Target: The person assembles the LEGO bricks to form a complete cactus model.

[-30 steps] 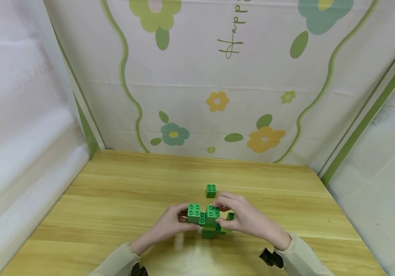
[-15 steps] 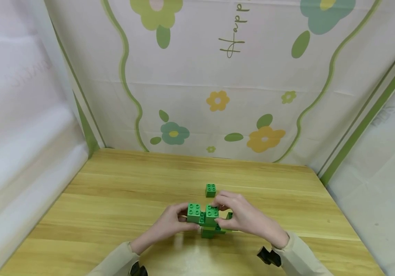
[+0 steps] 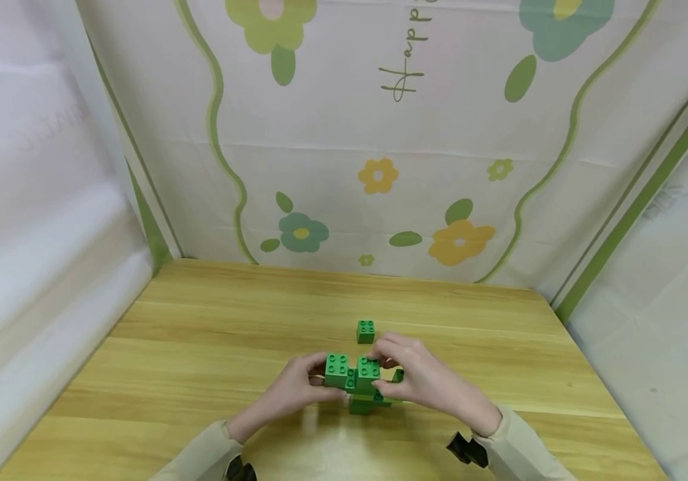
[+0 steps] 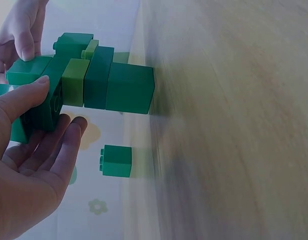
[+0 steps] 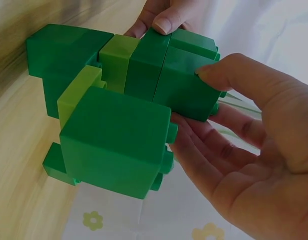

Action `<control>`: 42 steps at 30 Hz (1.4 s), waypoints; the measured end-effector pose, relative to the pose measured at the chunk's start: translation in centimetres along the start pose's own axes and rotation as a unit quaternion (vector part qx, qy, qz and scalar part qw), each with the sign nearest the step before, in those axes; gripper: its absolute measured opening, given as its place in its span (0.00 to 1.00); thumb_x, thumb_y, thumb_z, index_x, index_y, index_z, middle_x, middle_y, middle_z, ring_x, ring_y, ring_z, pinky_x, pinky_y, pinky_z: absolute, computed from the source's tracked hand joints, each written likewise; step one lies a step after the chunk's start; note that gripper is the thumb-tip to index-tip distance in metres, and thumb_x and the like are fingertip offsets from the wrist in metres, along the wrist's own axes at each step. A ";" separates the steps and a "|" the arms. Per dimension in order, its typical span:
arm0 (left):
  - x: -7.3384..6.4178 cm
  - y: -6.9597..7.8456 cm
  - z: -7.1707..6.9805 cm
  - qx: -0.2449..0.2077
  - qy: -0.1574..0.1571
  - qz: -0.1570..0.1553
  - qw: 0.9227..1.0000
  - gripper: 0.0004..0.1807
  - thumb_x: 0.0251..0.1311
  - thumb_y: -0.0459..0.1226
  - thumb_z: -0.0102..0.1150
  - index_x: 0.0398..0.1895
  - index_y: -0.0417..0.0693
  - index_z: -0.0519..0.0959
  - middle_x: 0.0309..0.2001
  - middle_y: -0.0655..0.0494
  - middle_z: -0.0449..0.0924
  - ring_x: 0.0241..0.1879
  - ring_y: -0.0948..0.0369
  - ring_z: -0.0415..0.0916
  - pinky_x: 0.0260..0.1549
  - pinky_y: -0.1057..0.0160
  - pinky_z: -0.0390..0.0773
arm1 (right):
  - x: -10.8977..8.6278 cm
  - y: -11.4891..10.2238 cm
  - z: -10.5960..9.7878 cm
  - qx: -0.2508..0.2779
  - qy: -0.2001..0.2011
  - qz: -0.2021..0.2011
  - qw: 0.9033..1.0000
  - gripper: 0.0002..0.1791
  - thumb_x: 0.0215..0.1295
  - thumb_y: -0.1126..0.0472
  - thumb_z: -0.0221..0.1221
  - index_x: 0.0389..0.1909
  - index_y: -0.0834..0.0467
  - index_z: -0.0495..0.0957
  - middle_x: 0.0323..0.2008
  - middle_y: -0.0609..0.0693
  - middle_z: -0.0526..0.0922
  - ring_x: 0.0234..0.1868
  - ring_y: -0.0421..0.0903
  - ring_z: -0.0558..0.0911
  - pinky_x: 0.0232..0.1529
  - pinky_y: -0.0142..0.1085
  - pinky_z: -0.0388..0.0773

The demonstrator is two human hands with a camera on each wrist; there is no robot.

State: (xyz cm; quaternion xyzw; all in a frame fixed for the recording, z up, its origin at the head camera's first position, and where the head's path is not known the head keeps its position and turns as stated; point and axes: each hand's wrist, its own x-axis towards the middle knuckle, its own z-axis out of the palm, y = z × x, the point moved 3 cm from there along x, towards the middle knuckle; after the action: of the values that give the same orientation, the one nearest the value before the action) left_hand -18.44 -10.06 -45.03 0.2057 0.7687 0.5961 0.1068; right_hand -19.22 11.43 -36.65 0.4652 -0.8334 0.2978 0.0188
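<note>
A stacked model of green building bricks (image 4: 97, 80) stands upright on the wooden table. It has dark green bricks with light green pieces (image 5: 116, 57) between them. My left hand (image 3: 292, 387) grips its left side, thumb on the near face of a wide upper brick (image 5: 148, 60) and fingers behind. Two square bricks top this layer. My right hand (image 3: 419, 377) pinches the right one (image 3: 368, 374) between thumb and fingers; the left one (image 3: 336, 369) is beside my left fingers. A lower side brick (image 5: 113, 140) sticks out under my right hand, partly hidden in the head view.
One loose square green brick (image 3: 365, 332) lies studs up on the table (image 3: 230, 321), just beyond the model. White cloth with flower prints (image 3: 320, 147) hangs behind the far edge, and more cloth (image 3: 43, 200) walls both sides.
</note>
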 end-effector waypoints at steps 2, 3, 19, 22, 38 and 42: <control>0.0 0.0 0.0 -0.001 0.000 0.001 1.000 0.24 0.54 0.35 0.72 0.54 0.40 0.78 0.48 0.43 0.84 0.43 0.67 0.83 0.44 0.69 0.86 | 0.0 -0.1 0.1 -0.011 -0.002 -0.004 1.000 0.17 0.54 0.67 0.69 0.44 0.58 0.78 0.42 0.48 0.81 0.40 0.37 0.83 0.40 0.23 0.84; 0.0 0.0 -0.1 -0.001 0.000 0.001 1.000 0.24 0.54 0.35 0.72 0.54 0.40 0.78 0.48 0.43 0.84 0.43 0.67 0.83 0.44 0.69 0.86 | 0.0 -0.1 0.1 -0.015 -0.003 -0.007 1.000 0.17 0.55 0.66 0.70 0.45 0.58 0.78 0.42 0.48 0.82 0.40 0.37 0.83 0.40 0.23 0.84; -0.1 0.1 -0.1 0.005 0.001 -0.002 1.000 0.24 0.53 0.34 0.72 0.54 0.40 0.79 0.47 0.43 0.84 0.43 0.66 0.83 0.44 0.69 0.86 | -0.2 0.6 -1.6 0.002 0.016 -0.024 1.000 0.16 0.65 0.58 0.65 0.52 0.56 0.78 0.46 0.49 0.84 0.46 0.41 0.84 0.46 0.32 0.86; 0.0 0.2 -0.1 0.002 -0.002 -0.002 1.000 0.24 0.53 0.34 0.72 0.55 0.40 0.78 0.47 0.43 0.84 0.43 0.65 0.83 0.44 0.69 0.86 | 0.0 1.2 -1.9 0.005 0.032 -0.008 0.999 0.15 0.65 0.60 0.65 0.52 0.56 0.79 0.46 0.47 0.84 0.46 0.40 0.84 0.47 0.33 0.86; -0.1 0.4 0.1 -0.010 -0.008 -0.010 1.000 0.24 0.53 0.31 0.72 0.55 0.39 0.78 0.47 0.41 0.84 0.42 0.65 0.83 0.44 0.68 0.86 | 1.1 7.1 -1.8 0.048 0.020 0.085 0.995 0.15 0.66 0.63 0.64 0.52 0.59 0.79 0.49 0.55 0.85 0.46 0.51 0.86 0.47 0.42 0.87; -0.1 0.5 0.0 -0.015 -0.011 -0.010 1.000 0.24 0.54 0.32 0.71 0.55 0.40 0.78 0.47 0.41 0.84 0.43 0.66 0.83 0.45 0.68 0.86 | 1.4 8.7 -1.3 0.065 0.004 0.101 0.993 0.16 0.67 0.61 0.63 0.54 0.59 0.78 0.50 0.57 0.84 0.48 0.52 0.86 0.48 0.41 0.87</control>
State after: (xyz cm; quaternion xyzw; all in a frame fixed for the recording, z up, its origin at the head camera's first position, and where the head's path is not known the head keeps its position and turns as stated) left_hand -18.20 -10.00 -44.52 0.2031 0.7605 0.6041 0.1246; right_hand -27.18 14.40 -39.33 0.3774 -0.8550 0.3536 -0.0387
